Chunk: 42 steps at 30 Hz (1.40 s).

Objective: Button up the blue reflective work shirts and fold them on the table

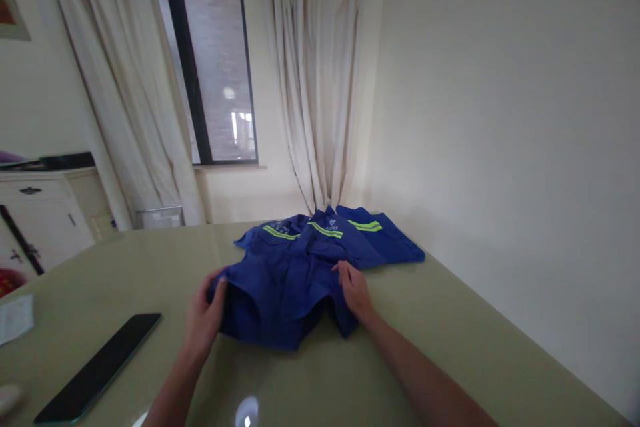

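Black slab [103, 367], pale sheet [17, 318] on table [420, 340], apart from blue jacket [280, 280].

The bare left grip [206, 307] and right grip [355, 290] join bare, tapering forearms [420, 363].

the blue garment [286, 273] bears a pale emblem [333, 221] and lettering [280, 227] too small to read.
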{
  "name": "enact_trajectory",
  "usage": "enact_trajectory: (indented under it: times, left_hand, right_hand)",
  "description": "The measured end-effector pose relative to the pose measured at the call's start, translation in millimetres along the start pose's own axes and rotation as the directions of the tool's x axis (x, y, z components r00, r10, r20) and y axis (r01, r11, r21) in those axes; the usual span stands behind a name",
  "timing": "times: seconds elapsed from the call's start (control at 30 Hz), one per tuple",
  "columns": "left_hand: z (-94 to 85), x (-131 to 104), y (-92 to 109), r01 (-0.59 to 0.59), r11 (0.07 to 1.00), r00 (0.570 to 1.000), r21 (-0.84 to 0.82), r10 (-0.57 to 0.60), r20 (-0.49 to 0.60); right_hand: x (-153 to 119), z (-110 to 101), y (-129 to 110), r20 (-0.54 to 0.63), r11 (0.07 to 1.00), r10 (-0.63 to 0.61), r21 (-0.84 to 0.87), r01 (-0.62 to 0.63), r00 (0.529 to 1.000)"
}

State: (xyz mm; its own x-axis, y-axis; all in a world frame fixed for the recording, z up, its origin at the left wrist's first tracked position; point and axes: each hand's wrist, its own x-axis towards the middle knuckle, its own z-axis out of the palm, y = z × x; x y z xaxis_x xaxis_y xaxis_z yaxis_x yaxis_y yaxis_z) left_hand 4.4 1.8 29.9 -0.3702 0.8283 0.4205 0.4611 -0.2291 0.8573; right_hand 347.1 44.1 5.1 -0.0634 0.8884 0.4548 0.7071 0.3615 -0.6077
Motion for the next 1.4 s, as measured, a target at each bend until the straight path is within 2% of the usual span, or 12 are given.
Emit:
enact_trajectory:
  times: [0.17,0.27,0.37,0.43,0.53,0.6,0.73,0.83,1.07,1.2,1.3,1.4]
  left_hand:
    - [-13.9,1.4,3.3,0.016,0.999,0.989,-0.032,-0.021,-0.149]
    - [-19.6,2.3,3.1,0.054,0.991,0.995,-0.121,-0.064,-0.082]
    - [-30.2,5.5,4.9,0.224,0.942,0.960,-0.249,-0.169,0.222]
    - [-33.2,6.7,8.9,0.309,0.930,0.855,-0.196,-0.182,0.486]
    - [-20.0,-0.1,20.7,0.069,0.998,0.875,0.004,-0.062,0.480]
    - [-0.7,-14.1,30.3,-0.161,0.976,0.903,0.149,0.085,0.420]
    - [36.0,-53.6,33.5,-0.390,0.883,0.720,0.262,0.115,0.684]
    - [45.9,-64.5,10.4,-0.424,0.821,0.692,0.382,0.022,0.721]
    - [44.8,-25.4,-33.5,-0.425,0.767,0.862,0.481,0.182,0.473]
    - [47.2,-41.5,-5.9,-0.558,0.795,0.742,0.238,0.349,0.572]
    - [46.7,-61.1,15.0,-0.566,0.811,0.637,0.148,0.316,0.703]
    - [43.2,-63.2,24.7,-0.502,0.855,0.628,0.134,0.253,0.736]
  right_hand:
    - [-69.7,-26.3,-6.3,0.338,0.978,-0.175,-0.047,0.203,0.925]
    - [-87.3,-52.4,-0.9,0.296,0.989,-0.093,-0.085,0.123,0.951]
    - [-83.5,-91.5,9.8,0.082,1.000,-0.008,0.022,0.007,0.997]
    - [-79.7,-117.1,12.0,0.028,0.999,0.041,0.000,-0.041,0.999]
    - [-83.7,-134.9,-2.9,0.131,0.987,0.027,-0.161,-0.006,0.991]
    - [-91.2,-126.9,-22.7,0.267,0.973,-0.033,-0.211,0.092,0.963]
    - [-94.6,-80.1,-57.4,0.575,0.969,-0.068,-0.157,0.192,0.816]
    - [-75.4,-43.4,-62.5,0.626,0.978,0.007,-0.168,0.126,0.780]
    - [-42.2,13.3,-40.5,0.420,0.995,-0.072,0.090,0.037,0.905]
    - [-47.9,16.3,-33.6,0.265,0.942,-0.096,0.335,0.001,0.960]
    - [-46.2,7.9,-31.8,0.125,0.880,0.076,0.458,-0.125,0.989]
    - [-41.5,1.0,-31.8,0.049,0.788,0.245,0.572,-0.228,0.968]
